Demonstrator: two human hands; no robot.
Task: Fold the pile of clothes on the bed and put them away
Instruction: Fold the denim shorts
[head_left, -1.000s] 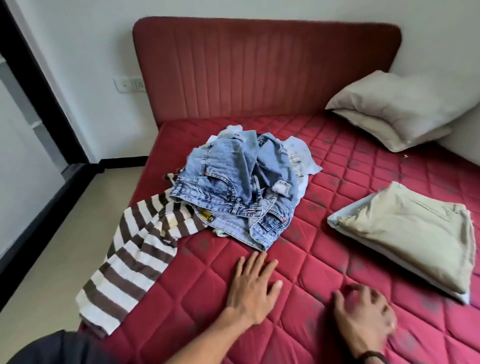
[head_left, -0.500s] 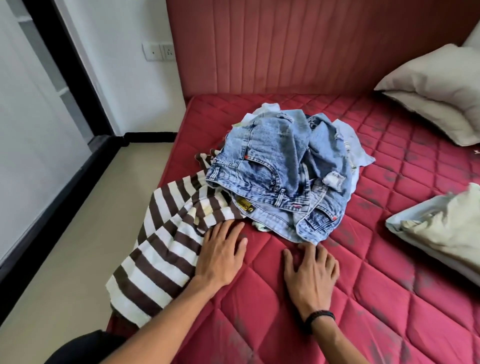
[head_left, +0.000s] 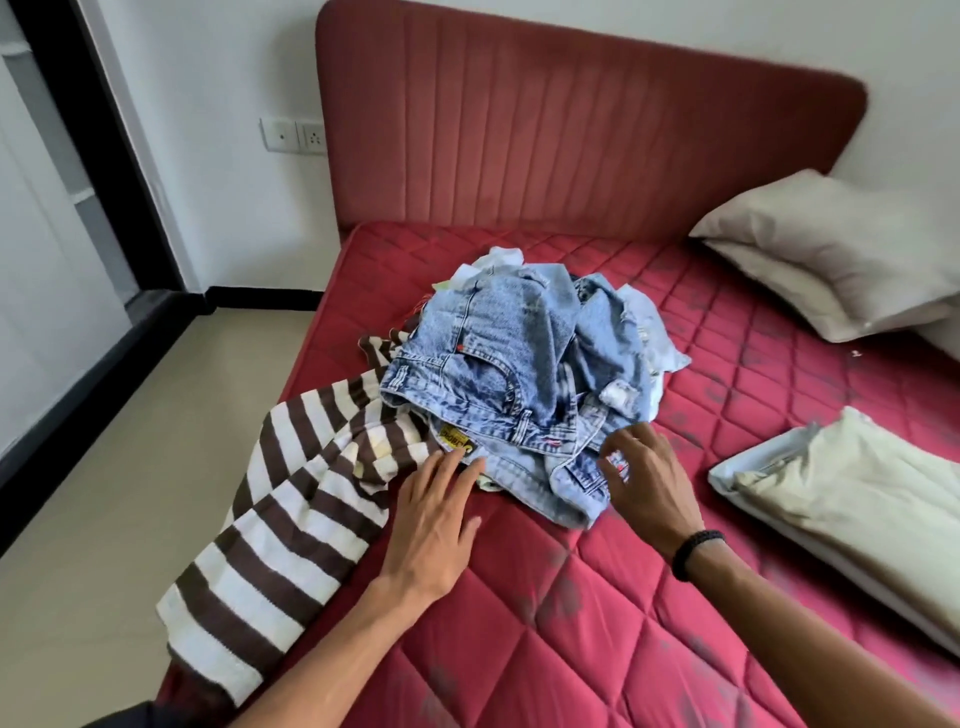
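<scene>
Head view, the only one. Both hands have moved forward since 1 s ago: then they were flat on the bare mattress, well apart from the clothes; now they are at the near edge of the pile. The left hand lies open, fingers stretched, tips touching the denim hem beside the yellow label; it grips nothing. The right hand is curled over the lower right edge of the jeans, fingers bent on the cloth, but whether it already pinches the fabric cannot be told. Judged from this, the person is about to take the next garment, prob. the jeans, so folding of this pile is not yet begun.

Count: 1 pile of clothes in the middle of the bed, w/ at least 2 denim pieces on top, 1 brown-and-white striped garment hanging over the left edge, and some pale cloth beneath, no. unclear. 1 folded stack at the right, approx. 2 items. 2 pillows by the headboard. 2 hands, 1 black wristband on the right wrist.
</scene>
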